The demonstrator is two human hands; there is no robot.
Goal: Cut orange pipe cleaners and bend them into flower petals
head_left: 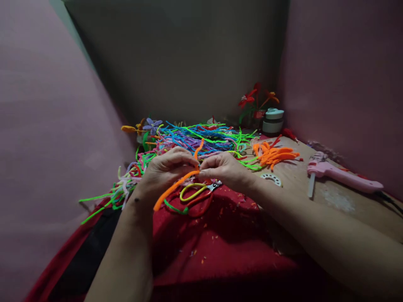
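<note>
An orange pipe cleaner (176, 187) is pinched between my two hands above the red cloth. My left hand (168, 167) grips it with thumb and fingers, and a long end slants down toward me. Close beside it, my right hand (225, 170) pinches the same piece near its middle; another orange end sticks up between the hands. The exact joint at the fingertips is partly hidden. Just below lie scissors (192, 192) with yellow and red handles. Behind the hands spreads a large heap of multicoloured pipe cleaners (201, 140).
To the right sit a bundle of orange pipe cleaners (275, 155), a white ring with holes (271, 179) and a pink glue gun (343, 174). A lidded jar (273, 121) and red flowers (248, 99) stand at the back. Fluff scraps dot the red cloth (220, 251).
</note>
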